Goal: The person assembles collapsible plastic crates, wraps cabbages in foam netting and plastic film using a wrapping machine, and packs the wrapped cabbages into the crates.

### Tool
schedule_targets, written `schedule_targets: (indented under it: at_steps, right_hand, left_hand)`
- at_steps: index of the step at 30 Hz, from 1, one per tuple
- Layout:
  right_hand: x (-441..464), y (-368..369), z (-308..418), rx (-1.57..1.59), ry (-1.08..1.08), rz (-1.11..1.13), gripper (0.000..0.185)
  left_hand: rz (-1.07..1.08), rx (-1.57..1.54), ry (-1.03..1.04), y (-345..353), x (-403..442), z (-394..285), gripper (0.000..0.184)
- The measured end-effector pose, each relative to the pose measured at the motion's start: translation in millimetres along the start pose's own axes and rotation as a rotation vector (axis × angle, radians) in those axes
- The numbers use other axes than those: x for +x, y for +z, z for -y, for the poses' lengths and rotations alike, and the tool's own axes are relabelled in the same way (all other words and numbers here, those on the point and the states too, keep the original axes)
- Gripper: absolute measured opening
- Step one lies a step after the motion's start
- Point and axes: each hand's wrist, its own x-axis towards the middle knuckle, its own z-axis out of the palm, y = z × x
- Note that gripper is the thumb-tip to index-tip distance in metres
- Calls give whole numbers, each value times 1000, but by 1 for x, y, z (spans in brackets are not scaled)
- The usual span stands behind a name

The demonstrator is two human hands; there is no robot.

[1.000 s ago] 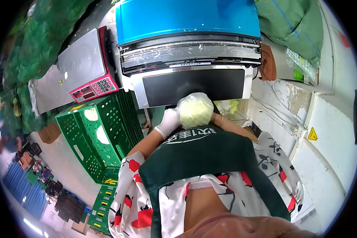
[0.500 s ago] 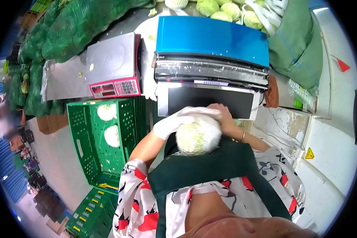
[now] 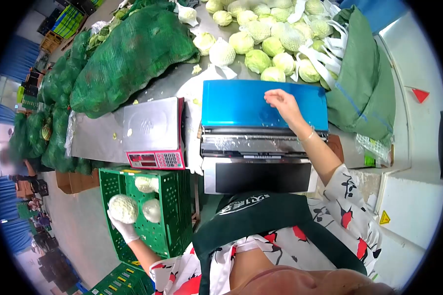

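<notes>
My left hand (image 3: 124, 230), in a white glove, is wrapped around the underside of a white-wrapped cabbage (image 3: 123, 208). It holds the cabbage over the left side of a green plastic crate (image 3: 174, 206). Two more wrapped cabbages lie inside the crate, one upper (image 3: 146, 184) and one lower (image 3: 151, 210). Bare and with loosely bent fingers apart, my right hand (image 3: 283, 104) is above the blue lid of a wrapping machine (image 3: 241, 101). Nothing shows in that hand. Beyond the lid lie loose green cabbages (image 3: 257, 61), several in white nets.
A red scale (image 3: 152, 123) with a metal plate stands left of the machine. Behind it lies a full green mesh sack (image 3: 133, 59). A green cloth sack (image 3: 362, 78) leans at the right. Another green crate (image 3: 123, 280) sits low at the left.
Both hands were together on the wrapped cabbage at my chest. My left hand has carried it left to the crate; my right hand has let go and reached forward over the machine.
</notes>
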Motion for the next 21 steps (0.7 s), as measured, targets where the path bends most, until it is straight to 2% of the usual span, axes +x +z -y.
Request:
schedule_targets:
  at_steps: [2, 3, 4, 5, 6, 8, 9, 11, 12, 13, 15, 17, 18, 19, 21]
  right_hand:
    - [50, 1, -3, -13, 17, -16, 23]
    - [77, 5, -6, -18, 58, -22, 23]
    - [105, 9, -11, -24, 100, -29, 23]
    - [133, 13, -21, 6, 133, 1, 25]
    - [158, 20, -26, 22, 192, 12, 25]
    - [208, 35, -38, 51, 319, 37, 25]
    - [240, 39, -58, 28, 347, 119, 30]
    - [262, 65, -56, 65, 442, -2, 39]
    - [273, 74, -55, 81, 485, -66, 43]
    - [307, 76, -92, 165, 510, 5, 62]
    - [314, 88, -77, 335, 545, -33, 66]
    - [310, 93, -66, 555, 513, 21, 70]
    - [319, 93, -70, 524, 530, 26, 69]
    - [326, 94, -77, 493, 550, 28, 67]
    - [336, 93, -86, 428, 586, 33, 64]
  left_hand:
    - [-190, 233, -47, -55, 28, -3, 69]
    - [-327, 494, -100, -65, 45, -9, 71]
    - [-418, 924, 193, -70, 72, 0, 63]
    - [-483, 1094, 388, -34, 83, 6, 58]
    - [-382, 1046, 509, 51, 86, 10, 53]
    - [-80, 887, 534, 203, 97, 28, 46]
    - [35, 969, 537, 250, 121, 48, 43]
    - [407, 908, 370, 343, 162, 95, 45]
    - [523, 811, 281, 390, 178, 123, 49]
    - [610, 765, 216, 437, 192, 147, 52]
    - [701, 756, 153, 510, 232, 200, 63]
    - [639, 711, -14, 564, 268, 250, 78]
    - [586, 685, -65, 585, 285, 275, 75]
    - [682, 637, -156, 609, 267, 259, 72]
    - [670, 568, -198, 620, 282, 291, 69]
